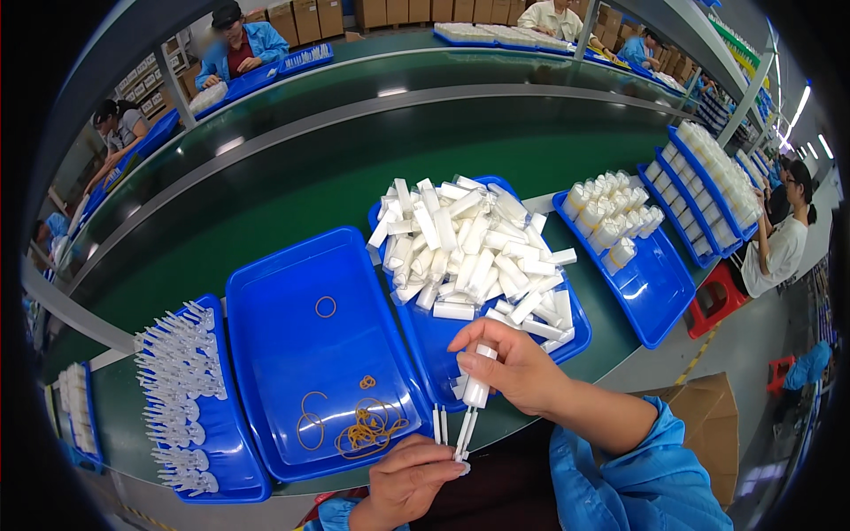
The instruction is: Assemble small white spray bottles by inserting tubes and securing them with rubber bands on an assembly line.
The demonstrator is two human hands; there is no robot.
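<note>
Over the front edge of the table, my right hand [518, 367] is closed around a white tube-like piece [478, 382], held upright. Just below it, my left hand [409, 482] pinches a white plastic part with thin prongs [467, 431]. The prongs point up at the lower end of the white piece; I cannot tell whether they enter it. Behind my hands, a heap of white pieces in clear wrap [469, 234] fills most of a blue tray [571, 341]. Left of that, another blue tray [310, 257] holds loose rubber bands [367, 429].
At the left, a blue tray [226, 456] carries rows of white pronged parts [181, 389]. To the right, a blue tray [651, 296] holds upright white bundles [611, 208], with stacked full trays [699, 195] beyond. Other people work across the green conveyor [310, 159]. An open cardboard box [699, 425] stands below right.
</note>
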